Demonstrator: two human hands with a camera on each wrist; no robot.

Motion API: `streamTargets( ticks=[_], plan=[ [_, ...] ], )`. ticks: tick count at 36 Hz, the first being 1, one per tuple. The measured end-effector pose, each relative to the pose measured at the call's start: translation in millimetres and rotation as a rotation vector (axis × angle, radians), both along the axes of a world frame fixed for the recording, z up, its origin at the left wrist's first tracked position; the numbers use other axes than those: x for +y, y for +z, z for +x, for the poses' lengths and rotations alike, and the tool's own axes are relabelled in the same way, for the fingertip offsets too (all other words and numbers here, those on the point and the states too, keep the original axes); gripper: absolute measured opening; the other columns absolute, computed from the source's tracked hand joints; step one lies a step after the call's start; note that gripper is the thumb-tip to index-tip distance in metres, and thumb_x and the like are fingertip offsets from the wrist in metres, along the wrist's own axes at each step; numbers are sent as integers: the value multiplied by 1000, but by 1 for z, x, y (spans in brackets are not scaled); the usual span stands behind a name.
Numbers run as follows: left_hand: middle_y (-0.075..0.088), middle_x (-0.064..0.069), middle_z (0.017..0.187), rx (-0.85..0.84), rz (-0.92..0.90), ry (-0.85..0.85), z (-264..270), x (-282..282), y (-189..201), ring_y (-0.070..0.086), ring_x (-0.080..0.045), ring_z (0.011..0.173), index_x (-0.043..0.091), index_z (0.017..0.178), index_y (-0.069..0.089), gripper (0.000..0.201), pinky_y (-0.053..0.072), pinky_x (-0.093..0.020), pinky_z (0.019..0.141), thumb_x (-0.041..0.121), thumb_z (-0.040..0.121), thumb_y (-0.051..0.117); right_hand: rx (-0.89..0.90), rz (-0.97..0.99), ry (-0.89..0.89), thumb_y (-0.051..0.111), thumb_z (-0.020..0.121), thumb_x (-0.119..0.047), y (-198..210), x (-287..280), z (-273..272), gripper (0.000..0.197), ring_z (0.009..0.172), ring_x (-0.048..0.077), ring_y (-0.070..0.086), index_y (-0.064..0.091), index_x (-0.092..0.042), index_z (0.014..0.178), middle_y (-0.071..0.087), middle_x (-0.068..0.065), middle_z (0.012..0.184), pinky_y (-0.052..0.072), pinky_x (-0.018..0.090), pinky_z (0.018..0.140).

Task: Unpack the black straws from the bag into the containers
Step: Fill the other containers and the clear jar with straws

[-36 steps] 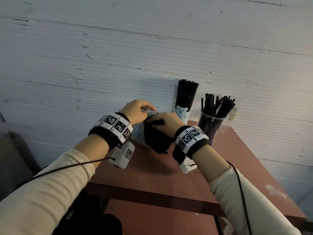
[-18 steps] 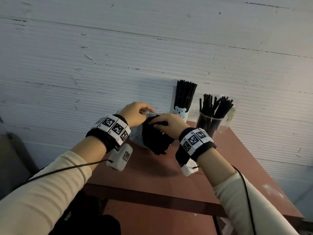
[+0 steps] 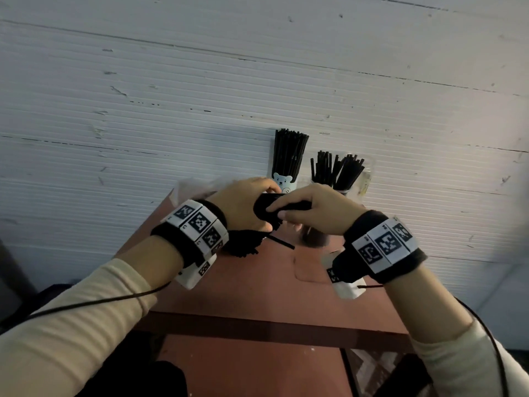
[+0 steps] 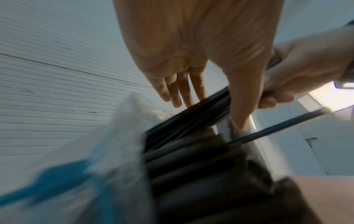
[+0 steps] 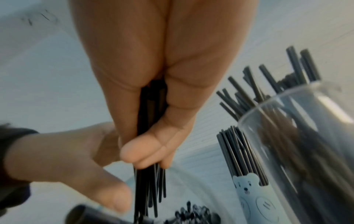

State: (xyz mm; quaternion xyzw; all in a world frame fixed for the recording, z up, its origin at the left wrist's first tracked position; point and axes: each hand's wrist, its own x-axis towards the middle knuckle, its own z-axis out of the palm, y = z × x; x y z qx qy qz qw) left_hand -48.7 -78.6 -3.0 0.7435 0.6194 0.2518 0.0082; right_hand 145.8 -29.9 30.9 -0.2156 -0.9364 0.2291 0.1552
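Note:
My right hand grips a bundle of black straws and holds it level above the table. The bundle's other end lies in my left hand, between the thumb and the straighter fingers. That thumb's tip rests on the clear bag, which has blue print. More straws fill the bag under my left wrist, and one straw pokes out sideways. Behind my hands stand a bear cup and a clear glass, both packed with upright straws.
The red-brown table ends at a front edge near my body. A white ribbed wall rises right behind the two containers. The clear glass stands close to my right hand's knuckles.
My right hand has drawn a bundle of straws out of the bag, up and to the right. My left hand has followed, now at the bundle's left end instead of the bag's mouth.

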Motion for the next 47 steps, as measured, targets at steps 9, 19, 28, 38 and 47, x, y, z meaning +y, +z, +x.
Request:
streamTargets(
  ticks=[9, 19, 28, 38, 47],
  plan=[
    [64, 6, 87, 163, -2, 72, 39, 5, 6, 58, -12, 80, 23, 96, 60, 18, 37, -20, 66, 40, 91, 60, 39, 23, 5, 67, 89, -24, 5, -4, 30, 39, 86, 4, 66, 60, -36, 126, 70, -11, 105, 48, 13, 84],
    [62, 6, 74, -12, 67, 160, 28, 3, -13, 58, -13, 71, 15, 81, 62, 18, 35, -10, 60, 30, 90, 58, -103, -24, -359, 65, 80, -57, -16, -1, 37, 59, 93, 9, 61, 46, -17, 118, 63, -6, 104, 43, 9, 71],
    [64, -10, 71, -341, -3, 49, 18, 2, -13, 60, -18, 64, 9, 81, 62, 26, 45, -28, 61, 33, 89, 65, -121, -41, -58, 65, 87, -40, -30, -1, 16, 20, 68, 3, 58, 67, -21, 93, 63, -11, 76, 48, 23, 69],
    [71, -7, 88, -223, -22, 93, 16, 7, -12, 65, -20, 86, 11, 100, 67, 29, 44, -28, 76, 38, 92, 61, -233, -246, 161, 60, 94, -27, -30, -18, -9, 24, 75, 3, 63, 69, -18, 115, 70, -4, 90, 54, 21, 72],
    [56, 10, 66, -188, 51, 163, 17, 6, -11, 52, -8, 66, 23, 76, 56, 22, 34, -9, 57, 36, 93, 58, -137, -53, -44, 61, 83, -3, -20, 7, 0, 20, 60, 4, 61, 70, -19, 91, 69, 0, 75, 50, 18, 60]
  ],
)
